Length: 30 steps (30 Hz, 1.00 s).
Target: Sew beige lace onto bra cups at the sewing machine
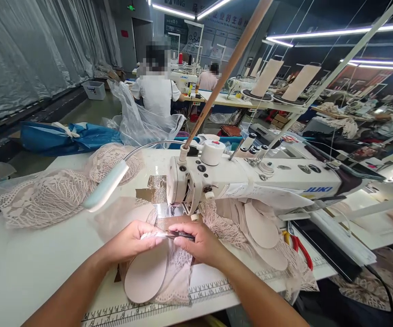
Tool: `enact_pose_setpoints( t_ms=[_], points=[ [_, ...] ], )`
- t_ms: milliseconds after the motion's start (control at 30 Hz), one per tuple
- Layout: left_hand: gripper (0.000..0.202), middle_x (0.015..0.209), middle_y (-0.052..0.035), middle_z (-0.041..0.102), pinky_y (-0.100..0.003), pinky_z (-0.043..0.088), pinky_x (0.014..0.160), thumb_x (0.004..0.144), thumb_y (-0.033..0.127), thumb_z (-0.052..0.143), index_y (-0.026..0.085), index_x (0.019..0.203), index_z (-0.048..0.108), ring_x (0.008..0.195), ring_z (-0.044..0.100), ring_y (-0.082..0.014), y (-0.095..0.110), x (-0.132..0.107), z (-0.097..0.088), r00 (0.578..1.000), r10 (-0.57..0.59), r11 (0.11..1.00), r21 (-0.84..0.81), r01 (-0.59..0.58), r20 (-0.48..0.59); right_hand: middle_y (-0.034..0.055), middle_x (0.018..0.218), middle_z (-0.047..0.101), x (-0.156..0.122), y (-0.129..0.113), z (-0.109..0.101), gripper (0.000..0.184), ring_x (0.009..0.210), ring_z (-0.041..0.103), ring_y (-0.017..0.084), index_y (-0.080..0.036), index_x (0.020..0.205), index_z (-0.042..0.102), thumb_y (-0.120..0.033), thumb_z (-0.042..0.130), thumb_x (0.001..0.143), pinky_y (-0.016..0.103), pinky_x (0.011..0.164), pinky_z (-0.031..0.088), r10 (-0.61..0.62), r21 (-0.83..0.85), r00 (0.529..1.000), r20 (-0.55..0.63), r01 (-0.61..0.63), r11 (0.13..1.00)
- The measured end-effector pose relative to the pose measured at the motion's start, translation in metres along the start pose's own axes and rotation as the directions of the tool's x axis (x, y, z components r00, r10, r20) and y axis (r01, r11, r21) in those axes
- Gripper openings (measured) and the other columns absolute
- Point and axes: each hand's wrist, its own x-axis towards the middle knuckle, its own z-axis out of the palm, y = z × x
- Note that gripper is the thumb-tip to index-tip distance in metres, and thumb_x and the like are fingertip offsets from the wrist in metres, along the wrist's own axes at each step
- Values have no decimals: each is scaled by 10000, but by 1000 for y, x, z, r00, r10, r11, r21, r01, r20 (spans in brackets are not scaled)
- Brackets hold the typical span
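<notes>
My left hand pinches the top edge of a beige lace piece with a smooth oval pad lying at the table's front edge. My right hand is closed on a small dark tool, its tip at the fabric edge that the left fingers hold. Both hands sit just in front of the needle area of a white sewing machine.
A heap of beige lace pieces lies at the left. More lace and oval pads lie under the machine arm, with red-handled snips beside them. A gooseneck lamp hangs over the table. Other people sit at machines farther back.
</notes>
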Motion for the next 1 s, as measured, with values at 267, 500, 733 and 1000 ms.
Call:
enact_pose_setpoints(
  t_ms=[267, 500, 733, 1000],
  points=[
    [467, 594, 59, 193, -285, 95, 517, 861, 460, 580, 184, 580, 329, 551, 144, -88, -8, 5, 4, 996, 3, 996, -86, 4, 84, -12, 900, 709, 2, -6, 4, 181, 790, 626, 143, -226, 998, 687, -245, 628, 827, 234, 667, 449, 15, 45, 999, 31, -17, 999],
    [482, 587, 63, 192, -284, 96, 499, 877, 444, 571, 186, 579, 293, 534, 147, -79, -11, 6, 3, 993, 8, 996, -91, 2, 115, 10, 855, 713, 4, -1, 9, 142, 766, 628, 143, -202, 939, 716, -249, 625, 842, 238, 672, 452, -8, 137, 1000, 5, 7, 991],
    [459, 622, 42, 235, -289, 128, 523, 882, 421, 567, 180, 576, 323, 570, 189, -93, -9, 6, 3, 993, 39, 997, -67, -31, 115, 11, 842, 694, 2, 13, 4, 190, 726, 603, 145, -204, 985, 706, -284, 641, 826, 243, 638, 443, -5, 111, 998, 61, -2, 994],
    [488, 570, 49, 220, -284, 107, 494, 833, 419, 620, 181, 527, 324, 537, 173, -83, -16, 10, 6, 996, -2, 999, -45, 6, 92, 14, 900, 716, 4, 1, 9, 184, 799, 638, 153, -206, 995, 706, -244, 647, 825, 244, 695, 459, -29, 127, 997, 76, 20, 992]
  ],
)
